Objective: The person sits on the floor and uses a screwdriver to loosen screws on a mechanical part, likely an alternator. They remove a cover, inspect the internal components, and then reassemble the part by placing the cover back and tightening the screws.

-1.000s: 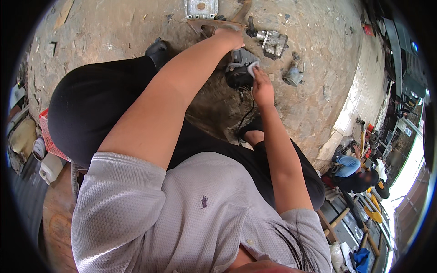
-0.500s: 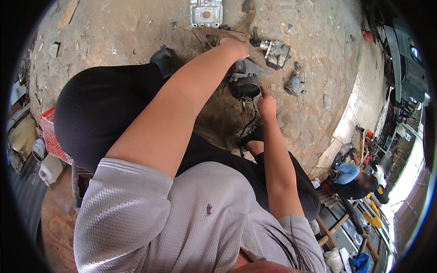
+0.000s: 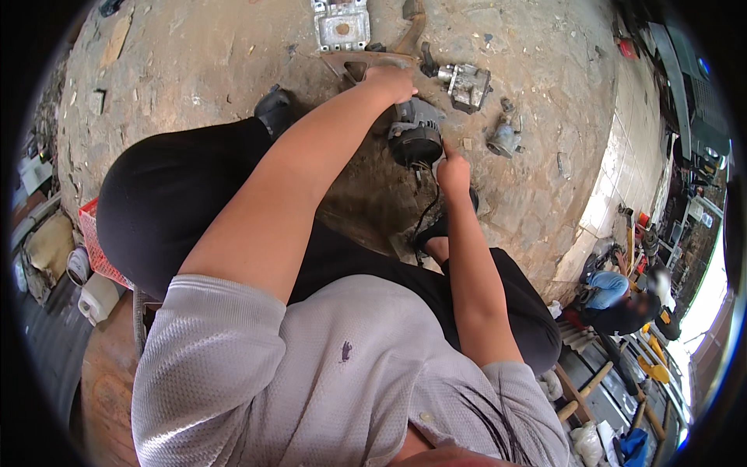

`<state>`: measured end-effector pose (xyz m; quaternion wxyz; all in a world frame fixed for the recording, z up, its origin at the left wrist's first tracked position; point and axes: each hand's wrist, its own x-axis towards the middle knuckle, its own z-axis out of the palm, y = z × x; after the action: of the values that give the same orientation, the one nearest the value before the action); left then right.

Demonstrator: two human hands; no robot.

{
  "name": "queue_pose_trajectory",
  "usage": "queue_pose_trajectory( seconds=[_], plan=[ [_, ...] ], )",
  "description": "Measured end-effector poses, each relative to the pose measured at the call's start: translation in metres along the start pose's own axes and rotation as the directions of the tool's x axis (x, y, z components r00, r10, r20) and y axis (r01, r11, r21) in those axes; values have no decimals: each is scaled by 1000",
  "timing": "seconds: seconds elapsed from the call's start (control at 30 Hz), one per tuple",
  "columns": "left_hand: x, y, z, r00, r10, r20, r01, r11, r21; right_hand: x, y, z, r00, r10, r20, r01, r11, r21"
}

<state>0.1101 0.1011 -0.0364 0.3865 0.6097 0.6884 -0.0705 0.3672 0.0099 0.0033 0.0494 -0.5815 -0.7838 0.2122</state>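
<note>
My left hand is closed at the top of a grey-and-black alternator, beside a rusty metal bracket; what its fingers grip is hidden. My right hand is at the alternator's right side, index finger extended against its black end, other fingers curled with their contents hidden. Wires hang from that end. To the right lie a silver cast-metal housing and a smaller metal part. Above the bracket is a square silver metal plate.
The stained stone floor surrounds my folded legs. A red plastic crate and white jerrycan are at left. At right, another person in blue jeans sits among tools, long bars and scrap, beside a paler paved strip.
The white cloth at my right fingers a second ago is out of sight; that hand has moved lower, its index finger now extended. My left hand remains at the top of the alternator.
</note>
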Motion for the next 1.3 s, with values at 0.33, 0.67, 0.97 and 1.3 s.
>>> queue_pose_trajectory(
  seconds=[0.33, 0.67, 0.97, 1.3],
  plan=[
    [-8, 1, -11, 1000, 7, 20, -8, 999, 32, 0, -9, -10, 991, -106, -77, 109, 993, 36],
    [1, -5, -1, 998, 41, -37, -39, 997, 63, -3, -2, 3, 874, -354, -333, 408, 906, 107],
    [18, -16, 4, 992, 119, -48, -114, 990, 88, -4, 16, 19, 951, -205, -231, 248, 953, 175],
    [15, -17, -2, 995, 101, -11, -99, 988, 120, 4, 3, 12, 983, 157, 100, -169, 978, 121]
  ],
)
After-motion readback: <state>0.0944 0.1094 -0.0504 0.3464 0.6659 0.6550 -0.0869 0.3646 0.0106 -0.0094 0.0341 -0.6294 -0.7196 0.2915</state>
